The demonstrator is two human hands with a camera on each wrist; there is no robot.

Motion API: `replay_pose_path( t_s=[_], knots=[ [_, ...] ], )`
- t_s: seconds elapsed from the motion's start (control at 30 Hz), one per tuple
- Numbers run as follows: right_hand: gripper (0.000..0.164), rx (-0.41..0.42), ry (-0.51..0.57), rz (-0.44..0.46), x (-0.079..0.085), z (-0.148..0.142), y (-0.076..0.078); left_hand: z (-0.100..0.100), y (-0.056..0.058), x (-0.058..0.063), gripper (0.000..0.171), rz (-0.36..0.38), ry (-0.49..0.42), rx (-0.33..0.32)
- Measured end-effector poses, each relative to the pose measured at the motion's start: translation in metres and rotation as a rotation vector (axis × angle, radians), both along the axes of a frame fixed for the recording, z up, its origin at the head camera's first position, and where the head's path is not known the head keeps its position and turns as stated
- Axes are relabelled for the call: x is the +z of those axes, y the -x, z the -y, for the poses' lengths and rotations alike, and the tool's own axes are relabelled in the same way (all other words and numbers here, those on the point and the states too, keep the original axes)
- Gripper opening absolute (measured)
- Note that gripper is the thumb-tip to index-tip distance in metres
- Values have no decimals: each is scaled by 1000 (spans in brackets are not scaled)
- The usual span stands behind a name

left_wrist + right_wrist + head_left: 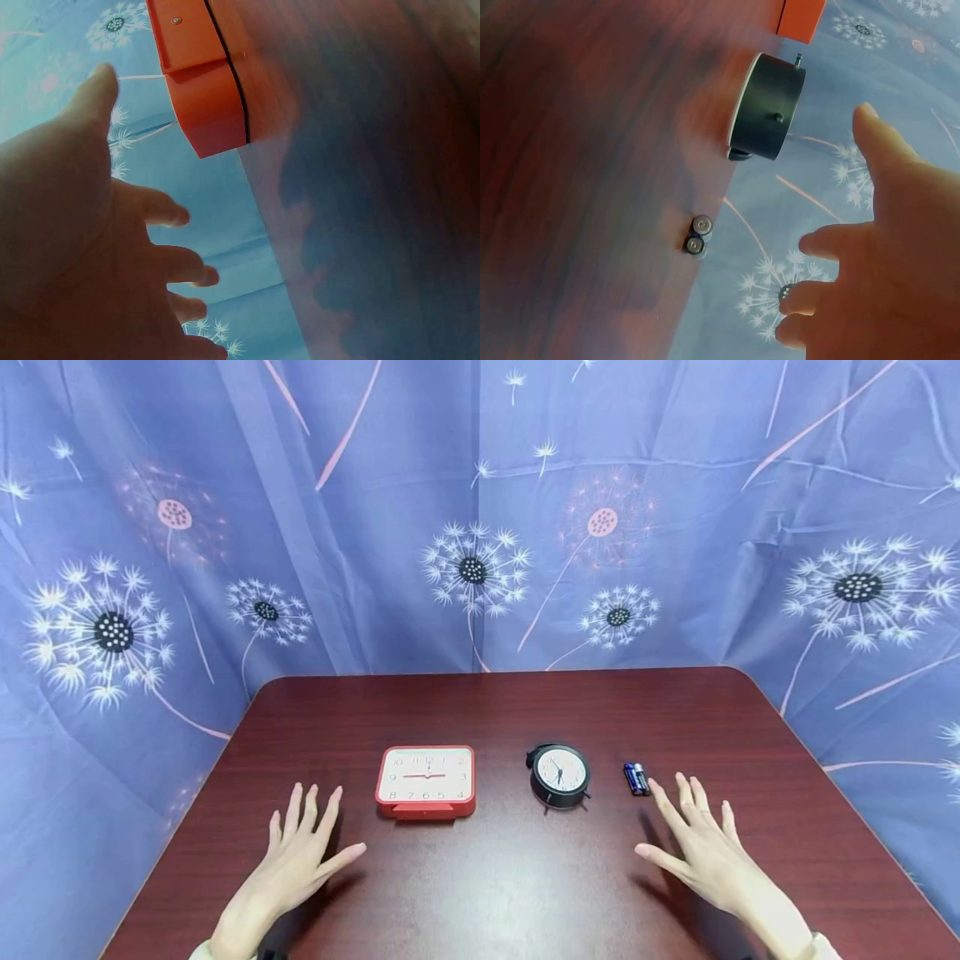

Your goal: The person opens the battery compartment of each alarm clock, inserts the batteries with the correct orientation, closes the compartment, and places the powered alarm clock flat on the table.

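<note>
A red rectangular clock [426, 781] with a white dial lies near the middle of the table, its face up. To its right is a small round black alarm clock [559, 775], also face up, with thin legs. Two blue batteries [637, 779] lie side by side farther right. My left hand [295, 852] hovers with spread fingers to the left of the red clock, holding nothing. My right hand [701, 852], fingers spread as well, is just in front of the batteries and apart from them. The right wrist view shows the battery ends [697, 235] and the black clock's side [769, 105].
The dark reddish wooden table [480, 710] has rounded far corners. Behind it and at both sides hangs a blue curtain [390, 485] with a dandelion print. Both hands cast shadows on the tabletop.
</note>
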State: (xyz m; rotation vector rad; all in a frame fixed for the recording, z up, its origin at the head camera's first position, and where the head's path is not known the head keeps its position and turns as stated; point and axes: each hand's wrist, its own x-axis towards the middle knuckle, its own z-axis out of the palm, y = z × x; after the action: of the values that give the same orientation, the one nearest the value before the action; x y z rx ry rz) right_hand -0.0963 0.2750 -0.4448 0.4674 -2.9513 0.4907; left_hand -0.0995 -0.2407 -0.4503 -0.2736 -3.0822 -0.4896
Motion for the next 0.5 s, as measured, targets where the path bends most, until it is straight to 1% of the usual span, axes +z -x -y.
replay_pose_path(
  t_s=[0.07, 0.13, 0.2, 0.27, 0.37, 0.5],
  knots=[
    [83, 14, 3, -4, -1, 1, 1, 0, 1, 0, 84, 0, -3, -3],
    [82, 30, 2, -27, 0, 2, 2, 0, 2, 0, 84, 7, -6, -11],
    [79, 51, -4, -74, 0, 5, 5, 0, 3, 1, 84, -5, 0, -22],
    [73, 62, -16, -142, 2, 9, 8, 0, 4, 3, 81, -37, -6, -39],
    [55, 77, -21, -256, 4, 18, 12, 0, 5, 6, 72, -89, -21, -56],
    [23, 121, -20, -392, 7, 33, 19, -3, 11, 7, 44, -126, -36, -48]
  ],
)
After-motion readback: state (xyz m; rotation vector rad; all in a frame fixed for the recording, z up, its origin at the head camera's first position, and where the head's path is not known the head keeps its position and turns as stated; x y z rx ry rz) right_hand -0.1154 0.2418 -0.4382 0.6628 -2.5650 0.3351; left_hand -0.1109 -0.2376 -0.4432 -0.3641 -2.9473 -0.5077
